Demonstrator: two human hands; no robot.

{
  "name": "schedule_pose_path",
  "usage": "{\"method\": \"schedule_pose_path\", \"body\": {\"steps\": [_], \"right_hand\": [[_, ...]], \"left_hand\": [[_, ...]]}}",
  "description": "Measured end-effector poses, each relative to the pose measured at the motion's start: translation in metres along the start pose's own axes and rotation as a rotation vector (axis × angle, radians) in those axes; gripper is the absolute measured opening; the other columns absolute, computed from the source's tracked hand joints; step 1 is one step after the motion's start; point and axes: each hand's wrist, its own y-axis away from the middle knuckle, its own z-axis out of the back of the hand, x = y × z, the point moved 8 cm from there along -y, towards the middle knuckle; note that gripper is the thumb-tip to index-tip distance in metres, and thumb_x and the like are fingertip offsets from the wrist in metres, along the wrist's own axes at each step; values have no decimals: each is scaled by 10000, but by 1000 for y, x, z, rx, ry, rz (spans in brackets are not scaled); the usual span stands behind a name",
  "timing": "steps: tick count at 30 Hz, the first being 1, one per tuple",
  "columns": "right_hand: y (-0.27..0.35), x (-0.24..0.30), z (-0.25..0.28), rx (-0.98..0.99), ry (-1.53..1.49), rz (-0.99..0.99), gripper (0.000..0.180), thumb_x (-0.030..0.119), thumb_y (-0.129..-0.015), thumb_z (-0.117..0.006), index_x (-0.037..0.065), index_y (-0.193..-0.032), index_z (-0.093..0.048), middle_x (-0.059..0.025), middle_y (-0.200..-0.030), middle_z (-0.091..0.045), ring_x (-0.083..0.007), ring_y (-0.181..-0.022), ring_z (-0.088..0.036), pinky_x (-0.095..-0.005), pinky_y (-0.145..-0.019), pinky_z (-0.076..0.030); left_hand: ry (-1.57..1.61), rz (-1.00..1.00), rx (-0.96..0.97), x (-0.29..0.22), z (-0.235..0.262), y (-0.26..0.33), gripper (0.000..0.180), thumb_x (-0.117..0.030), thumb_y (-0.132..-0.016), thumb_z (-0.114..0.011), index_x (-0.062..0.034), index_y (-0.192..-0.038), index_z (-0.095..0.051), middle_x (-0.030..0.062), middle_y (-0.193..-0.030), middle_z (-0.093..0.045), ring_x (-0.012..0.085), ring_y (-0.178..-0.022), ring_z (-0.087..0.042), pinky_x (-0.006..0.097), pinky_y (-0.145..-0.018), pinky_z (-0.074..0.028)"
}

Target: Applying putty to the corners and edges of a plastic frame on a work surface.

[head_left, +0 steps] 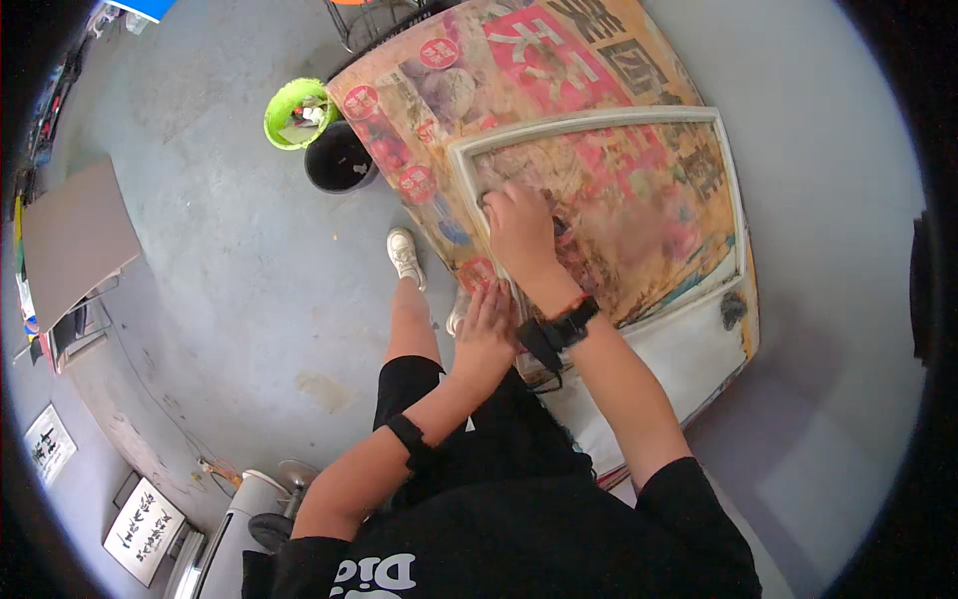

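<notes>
A large off-white rectangular frame [599, 121] lies on a worn, stained table [589, 255] covered with printed pink, red and tan sheets. My right hand [524, 235] is over the frame's left side bar, its fingers curled down at the bar's inner edge. Whatever those fingers pinch is hidden beneath them. My left hand [486, 334] rests with fingers stretched out at the table's near left edge, beside the frame's lower left corner. A dark band circles each wrist.
A green bucket [289, 118] with scraps and a black bucket [334, 165] stand on the floor left of the table. A white sheet [639, 374] covers the table's near end, beside a dark smudge [733, 310]. Far left is a brown board [80, 240]; a fan [279, 524] stands lower left.
</notes>
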Motion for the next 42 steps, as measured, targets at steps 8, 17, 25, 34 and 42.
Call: {"method": "schedule_pose_path", "body": {"steps": [8,17,25,34,42], "right_hand": [[-26,-15,-14,78,90,32,91,99,-828,-573,37,-822,-640,-124,-839,-588,-351,-827,-572,-469,-746,-441],[150,-11,42,467,-26,-186,137,68,-823,-547,42,-907,-652,-120,-885,-585,-337,-890,-572,-451,-789,-437],[180,10,56,450,-26,-38,195,1,-742,-532,41,-900,-639,-97,-877,-540,-293,-891,-548,-405,-743,-392],[174,5,52,431,35,40,69,91,-775,-571,76,-799,-634,-80,-864,-538,-265,-918,-551,-393,-813,-401],[188,11,52,508,76,165,64,101,-767,-581,77,-789,-636,-75,-870,-548,-267,-929,-551,-405,-804,-402]], "left_hand": [[-119,-62,171,-11,-14,-1,552,-383,-724,-711,7,-1113,-672,262,-1340,-504,402,-1401,-286,545,-1178,-181],[-22,-3,27,-13,2,-6,535,-157,-775,-579,148,-1213,-547,324,-1401,-421,420,-1334,-395,492,-1160,-256],[-297,-26,27,-22,1,-6,528,-144,-808,-520,142,-1251,-521,332,-1397,-427,413,-1333,-404,482,-1158,-262],[-352,-8,7,-22,-3,-4,522,-137,-813,-528,137,-1257,-525,313,-1394,-437,404,-1337,-398,474,-1162,-257],[-352,4,11,-23,1,-2,541,-135,-809,-530,163,-1260,-510,312,-1400,-427,414,-1340,-386,478,-1160,-260]]}}
